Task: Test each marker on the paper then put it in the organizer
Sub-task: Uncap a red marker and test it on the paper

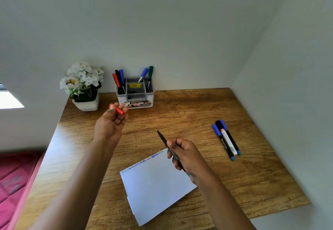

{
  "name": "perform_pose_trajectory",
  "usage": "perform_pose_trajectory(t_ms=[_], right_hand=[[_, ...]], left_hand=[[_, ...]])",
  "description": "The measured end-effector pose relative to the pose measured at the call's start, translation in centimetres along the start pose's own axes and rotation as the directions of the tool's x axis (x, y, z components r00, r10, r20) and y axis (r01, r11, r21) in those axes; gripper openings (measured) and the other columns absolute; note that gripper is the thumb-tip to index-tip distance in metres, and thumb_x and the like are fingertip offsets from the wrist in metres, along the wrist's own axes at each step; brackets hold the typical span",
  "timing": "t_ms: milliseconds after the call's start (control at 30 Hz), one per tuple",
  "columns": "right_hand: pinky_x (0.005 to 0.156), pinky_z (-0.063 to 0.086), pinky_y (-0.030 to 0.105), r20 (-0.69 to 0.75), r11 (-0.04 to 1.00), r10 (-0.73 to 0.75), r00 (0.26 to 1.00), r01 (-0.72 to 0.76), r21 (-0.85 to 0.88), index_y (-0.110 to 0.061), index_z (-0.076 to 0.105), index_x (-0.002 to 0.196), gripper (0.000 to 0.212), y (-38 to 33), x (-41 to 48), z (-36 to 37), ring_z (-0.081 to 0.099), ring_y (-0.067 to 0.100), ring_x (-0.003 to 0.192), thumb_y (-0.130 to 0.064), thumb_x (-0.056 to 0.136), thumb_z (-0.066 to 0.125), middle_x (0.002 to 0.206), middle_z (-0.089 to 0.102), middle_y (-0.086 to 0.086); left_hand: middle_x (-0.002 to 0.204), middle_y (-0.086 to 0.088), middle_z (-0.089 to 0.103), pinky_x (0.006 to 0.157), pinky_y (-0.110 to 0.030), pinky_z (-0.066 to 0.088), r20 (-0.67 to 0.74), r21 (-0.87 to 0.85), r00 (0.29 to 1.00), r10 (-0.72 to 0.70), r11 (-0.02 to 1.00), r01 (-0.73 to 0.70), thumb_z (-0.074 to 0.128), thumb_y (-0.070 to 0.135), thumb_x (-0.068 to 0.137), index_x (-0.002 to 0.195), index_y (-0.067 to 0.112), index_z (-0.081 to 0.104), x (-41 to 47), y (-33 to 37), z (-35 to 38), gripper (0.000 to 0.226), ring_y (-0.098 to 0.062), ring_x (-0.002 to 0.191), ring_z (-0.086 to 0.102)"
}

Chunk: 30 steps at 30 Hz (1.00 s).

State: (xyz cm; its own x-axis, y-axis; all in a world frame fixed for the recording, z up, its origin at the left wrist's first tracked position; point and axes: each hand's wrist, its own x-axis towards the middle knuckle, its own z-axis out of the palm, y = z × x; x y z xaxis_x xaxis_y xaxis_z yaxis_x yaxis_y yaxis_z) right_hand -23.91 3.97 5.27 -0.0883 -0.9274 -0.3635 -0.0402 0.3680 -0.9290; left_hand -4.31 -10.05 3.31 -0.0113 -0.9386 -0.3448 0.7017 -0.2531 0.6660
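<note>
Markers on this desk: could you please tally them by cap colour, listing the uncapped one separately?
Blue-capped markers: 4
Black-capped markers: 2
Red-capped marker: 1
Green-capped marker: 1
Uncapped marker, gripped in the right hand: 1 (the left hand holds a red cap)
Total: 9

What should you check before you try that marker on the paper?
1. Cap off: ok, the left hand holds the red cap.
2. Firm hold: ok, the right hand grips the marker.
3. Tip on the paper: not ok, the tip points up and away from it.
4. Room to write: ok, writing shows only along the paper's far edge.
5. Ink works: cannot tell.
</note>
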Motion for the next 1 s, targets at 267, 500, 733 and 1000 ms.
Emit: perform_pose_trajectory(t_ms=[267, 500, 733, 1000], right_hand=[[0.038, 0.043, 0.018, 0.074, 0.855, -0.072, 0.995, 0.023, 0.519, -0.014, 0.064, 0.112, 0.031, 0.3, 1.4, -2.4, 0.057, 0.012, 0.057, -0.008, 0.097, 0.039, 0.086, 0.065, 0.007], [0.038, 0.035, 0.020, -0.126, 0.943, -0.127, 0.984, 0.159, 0.291, -0.023, 0.065, 0.079, 0.017, 3.2, 2.5, -2.4, 0.051, 0.014, 0.051, -0.009, 0.088, 0.062, 0.063, 0.058, 0.000], [0.059, 0.057, 0.025, -0.120, 0.989, -0.144, 0.982, 0.144, -0.011, -0.015, 0.068, 0.084, 0.013, 4.5, 4.1, -1.4, 0.069, 0.017, 0.072, -0.004, 0.087, 0.063, 0.076, 0.069, 0.004], [0.066, 0.057, 0.043, -0.110, 0.936, -0.235, 0.966, 0.194, -0.294, -0.004, 0.064, 0.077, 0.004, 6.6, 5.4, -1.2, 0.061, 0.011, 0.068, -0.001, 0.079, 0.067, 0.069, 0.062, -0.001]], left_hand=[[0.082, 0.012, 0.071, 0.066, -0.018, 0.051, 0.565, 0.771, 0.795, 0.220, 0.202, -0.604, 0.061, 0.027, 0.091, 0.094, 0.022, 0.068, -6.8, -7.2, -2.6, 0.009, 0.000, 0.072, 0.065], [0.103, 0.002, 0.072, 0.077, -0.025, 0.053, 0.880, 0.409, 0.472, -0.054, -0.421, -0.810, 0.046, 0.031, 0.091, 0.103, 0.016, 0.072, -6.9, -10.9, -5.7, 0.033, -0.015, 0.093, 0.068], [0.113, 0.000, 0.070, 0.083, -0.029, 0.054, 0.874, 0.411, 0.482, -0.066, -0.428, -0.805, 0.040, 0.033, 0.094, 0.112, 0.015, 0.070, -6.7, -11.3, -6.0, 0.040, -0.017, 0.103, 0.066], [0.114, 0.000, 0.069, 0.085, -0.028, 0.052, 0.870, 0.420, 0.490, -0.063, -0.428, -0.800, 0.043, 0.032, 0.092, 0.112, 0.014, 0.070, -6.8, -11.4, -6.0, 0.039, -0.017, 0.105, 0.065]])
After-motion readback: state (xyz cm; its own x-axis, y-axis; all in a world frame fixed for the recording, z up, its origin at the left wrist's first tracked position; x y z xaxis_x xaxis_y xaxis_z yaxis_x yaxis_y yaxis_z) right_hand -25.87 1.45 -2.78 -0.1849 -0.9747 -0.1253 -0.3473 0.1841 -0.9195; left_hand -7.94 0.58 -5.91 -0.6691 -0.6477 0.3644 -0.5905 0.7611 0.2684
